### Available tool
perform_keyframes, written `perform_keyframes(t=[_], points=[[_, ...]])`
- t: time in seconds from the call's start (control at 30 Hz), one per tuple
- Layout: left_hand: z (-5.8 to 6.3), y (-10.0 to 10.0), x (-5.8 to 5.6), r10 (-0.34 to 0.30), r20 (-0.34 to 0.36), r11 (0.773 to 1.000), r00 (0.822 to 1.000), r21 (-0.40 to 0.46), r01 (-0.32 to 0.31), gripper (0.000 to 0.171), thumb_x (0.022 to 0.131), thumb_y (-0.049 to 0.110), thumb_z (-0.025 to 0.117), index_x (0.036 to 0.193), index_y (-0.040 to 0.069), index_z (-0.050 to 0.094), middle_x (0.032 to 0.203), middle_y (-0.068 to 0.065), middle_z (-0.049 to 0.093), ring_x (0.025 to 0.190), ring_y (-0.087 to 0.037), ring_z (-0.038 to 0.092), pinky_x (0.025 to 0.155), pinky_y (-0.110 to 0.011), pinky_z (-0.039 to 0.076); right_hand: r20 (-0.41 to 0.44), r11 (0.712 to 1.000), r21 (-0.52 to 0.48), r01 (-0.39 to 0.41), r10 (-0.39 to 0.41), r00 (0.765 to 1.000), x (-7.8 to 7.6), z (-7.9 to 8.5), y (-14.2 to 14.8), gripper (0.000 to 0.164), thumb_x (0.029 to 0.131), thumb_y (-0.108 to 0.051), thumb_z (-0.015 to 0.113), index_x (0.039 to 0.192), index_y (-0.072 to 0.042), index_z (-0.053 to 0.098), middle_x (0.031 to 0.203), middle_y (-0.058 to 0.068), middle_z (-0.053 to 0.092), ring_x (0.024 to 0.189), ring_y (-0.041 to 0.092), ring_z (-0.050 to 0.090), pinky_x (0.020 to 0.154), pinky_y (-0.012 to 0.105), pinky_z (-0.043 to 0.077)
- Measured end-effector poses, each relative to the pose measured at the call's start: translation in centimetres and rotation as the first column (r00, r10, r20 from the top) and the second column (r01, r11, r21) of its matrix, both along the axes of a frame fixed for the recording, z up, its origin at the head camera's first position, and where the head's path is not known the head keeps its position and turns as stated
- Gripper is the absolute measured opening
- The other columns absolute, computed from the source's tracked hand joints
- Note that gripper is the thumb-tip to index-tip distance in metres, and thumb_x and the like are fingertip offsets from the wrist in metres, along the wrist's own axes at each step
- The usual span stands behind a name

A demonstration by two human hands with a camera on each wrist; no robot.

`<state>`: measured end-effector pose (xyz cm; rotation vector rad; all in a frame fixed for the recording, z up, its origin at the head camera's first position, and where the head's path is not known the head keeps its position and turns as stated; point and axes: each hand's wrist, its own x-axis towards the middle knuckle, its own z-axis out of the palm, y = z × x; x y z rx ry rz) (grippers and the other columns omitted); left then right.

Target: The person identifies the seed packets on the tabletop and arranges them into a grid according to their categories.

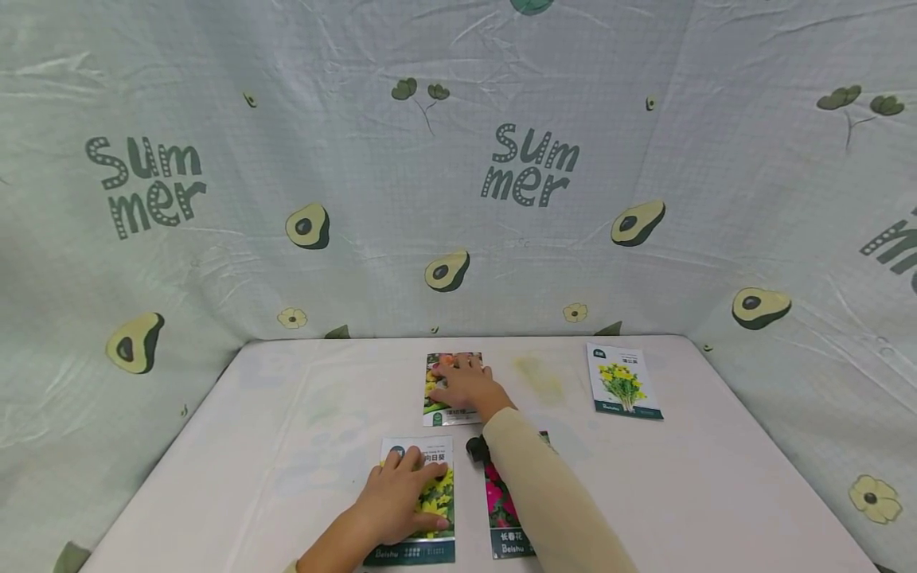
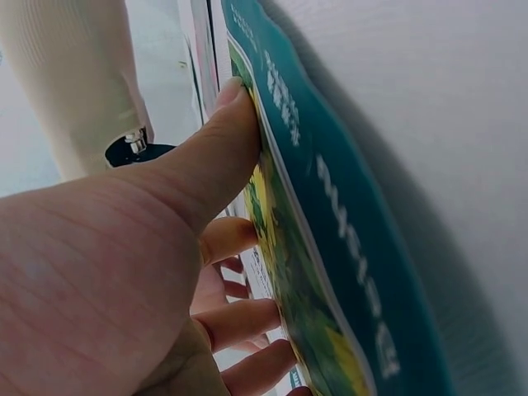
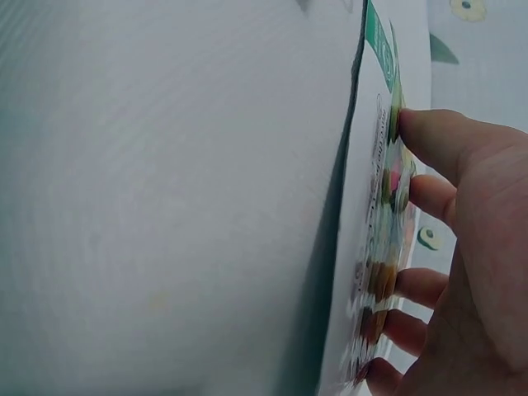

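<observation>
White table, four flower packets on it, two hands. Yellow packet lies at the near side, left of centre; left hand is on it, fingers spread, thumb and fingertips touching its face. Orange packet is farther back, near the table's centre; right hand rests on it, fingers spread, tips against the front. Pink packet sits just right of the yellow one, partly covered by the right sleeve, so its right part can't be read. One black gadget at the right cuff, over the gap between orange and pink. Corner packet is well apart, far right, slightly turned, nothing over it. Behind: one printed cloth with five large avocados, three pale flowers, two full "summer" prints plus one cut off at right.
</observation>
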<state>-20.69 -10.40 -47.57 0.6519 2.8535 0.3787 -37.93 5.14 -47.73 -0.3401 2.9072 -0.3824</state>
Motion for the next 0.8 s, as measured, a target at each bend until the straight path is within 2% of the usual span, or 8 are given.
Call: perform_keyframes(t=[0.4, 0.8], points=[[-0.2, -0.1, -0.1, -0.001, 0.001, 1.000, 1.000, 0.001, 0.001, 0.072, 0.079, 0.063, 0.079, 0.140, 0.029, 0.062, 0.120, -0.005, 0.053, 0.100, -0.025, 0.042, 0.081, -0.050, 0.042, -0.018, 1.000, 0.016, 0.011, -0.011, 1.000, 0.8, 0.6, -0.7, 0.067, 0.101, -0.057, 0.054, 0.160, -0.030, 0.036, 0.169, 0.011, 0.024, 0.159, 0.038, 0.015, 0.124, 0.058, 0.018], [-0.1, -0.1, -0.2, -0.006, 0.000, 1.000, 1.000, -0.012, 0.006, 0.071, 0.079, 0.063, 0.078, 0.140, 0.029, 0.062, 0.121, -0.005, 0.052, 0.100, -0.025, 0.042, 0.080, -0.049, 0.042, 0.003, 1.000, 0.027, 0.009, -0.009, 1.000, 0.2, 0.1, -1.6, 0.065, 0.101, -0.058, 0.053, 0.159, -0.033, 0.037, 0.170, 0.009, 0.022, 0.159, 0.035, 0.014, 0.126, 0.056, 0.017]])
